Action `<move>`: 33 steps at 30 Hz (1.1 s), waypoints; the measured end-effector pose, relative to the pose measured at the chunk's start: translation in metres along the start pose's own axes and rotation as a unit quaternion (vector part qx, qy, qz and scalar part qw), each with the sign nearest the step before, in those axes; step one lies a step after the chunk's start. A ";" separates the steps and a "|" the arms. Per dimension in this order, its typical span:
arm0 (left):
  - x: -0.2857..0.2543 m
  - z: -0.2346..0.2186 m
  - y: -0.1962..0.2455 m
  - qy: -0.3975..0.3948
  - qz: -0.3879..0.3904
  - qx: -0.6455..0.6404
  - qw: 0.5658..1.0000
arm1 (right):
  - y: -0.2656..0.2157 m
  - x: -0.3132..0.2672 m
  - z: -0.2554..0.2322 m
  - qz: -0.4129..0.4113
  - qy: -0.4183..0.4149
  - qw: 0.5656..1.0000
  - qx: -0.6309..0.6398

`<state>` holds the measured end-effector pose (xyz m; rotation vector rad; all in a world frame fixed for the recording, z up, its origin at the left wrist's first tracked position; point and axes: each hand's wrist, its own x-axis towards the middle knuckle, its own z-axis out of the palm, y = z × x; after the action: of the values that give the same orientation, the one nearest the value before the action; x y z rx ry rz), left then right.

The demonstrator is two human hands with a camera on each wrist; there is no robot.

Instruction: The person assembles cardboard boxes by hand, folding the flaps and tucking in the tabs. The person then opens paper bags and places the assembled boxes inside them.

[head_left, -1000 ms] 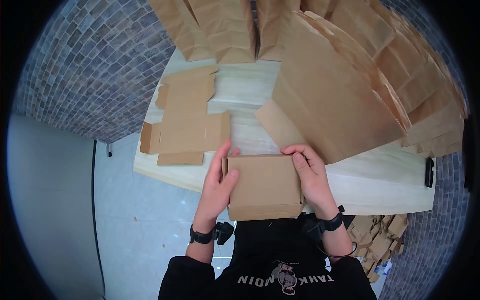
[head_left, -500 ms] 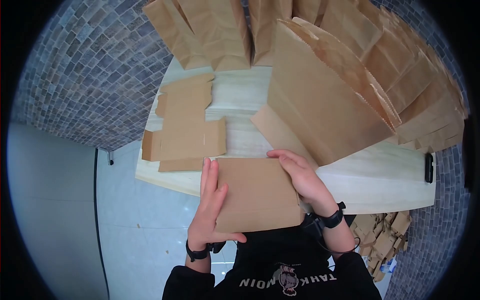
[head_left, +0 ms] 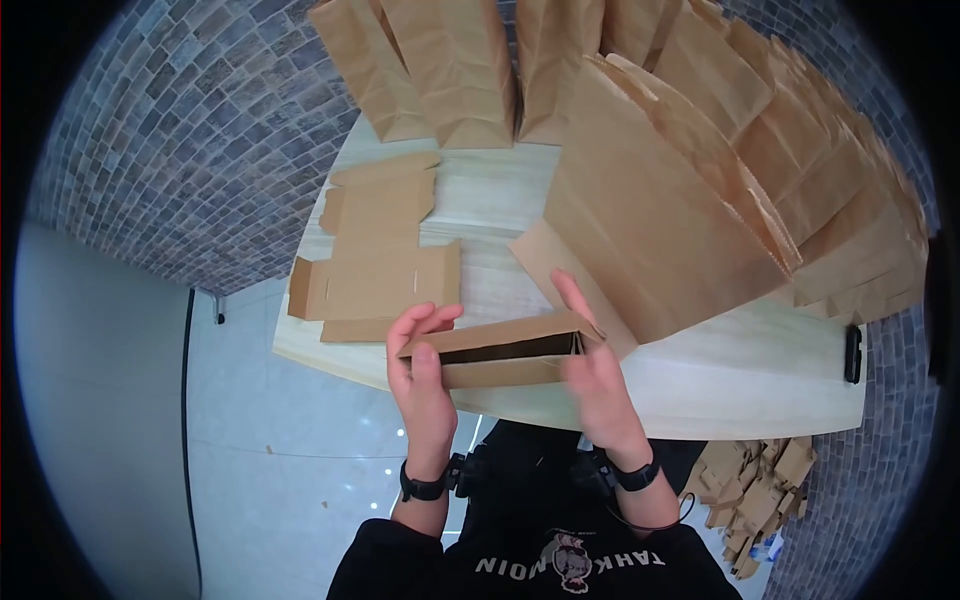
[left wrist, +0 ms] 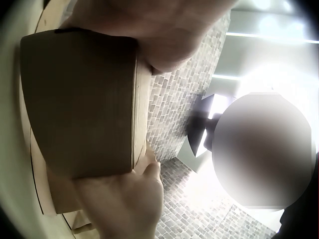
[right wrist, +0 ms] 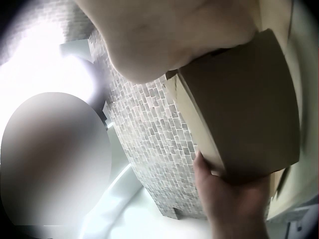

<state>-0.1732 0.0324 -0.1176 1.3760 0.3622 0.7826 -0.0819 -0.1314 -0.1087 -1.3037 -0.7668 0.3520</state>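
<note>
A small brown cardboard box [head_left: 505, 372] is tipped on edge above the table's front side, with a dark gap along the side facing me. My left hand [head_left: 425, 385] grips its left end, thumb on the near face and fingers behind. At the other end, my right hand [head_left: 602, 400] holds the box by its right corner, with one finger pointing up past the edge and the thumb side blurred. Both wrist views show the broad face of the box [left wrist: 82, 104] between the two hands. An unfolded cardboard box blank [head_left: 385, 270] lies flat on the table, beyond my left hand.
Just beyond my right hand, a large brown paper bag [head_left: 655, 210] leans on the pale table [head_left: 490, 200]. More paper bags [head_left: 450, 80] stand along the back and right. A black object [head_left: 853, 354] sits at the right edge, and cardboard pieces [head_left: 755, 490] lie below it.
The box has turned from broad face up to on edge, so its gapped side now shows. My left hand has shifted from flat along the side to gripping the left end.
</note>
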 end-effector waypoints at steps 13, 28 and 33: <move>0.007 0.007 -0.029 -0.068 0.110 0.026 0.991 | 0.018 0.005 0.010 0.000 0.192 0.981 -0.001; 0.023 -0.021 -0.055 -0.156 0.234 0.039 0.959 | 0.020 0.001 -0.003 -0.048 0.117 0.991 -0.047; 0.023 -0.017 -0.050 -0.161 0.149 0.030 0.975 | 0.014 0.005 -0.005 0.009 0.062 0.998 -0.012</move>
<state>-0.1538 0.0605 -0.1635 1.6064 -0.0777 0.7796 -0.0728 -0.1282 -0.1213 -1.3418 -0.6569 0.2746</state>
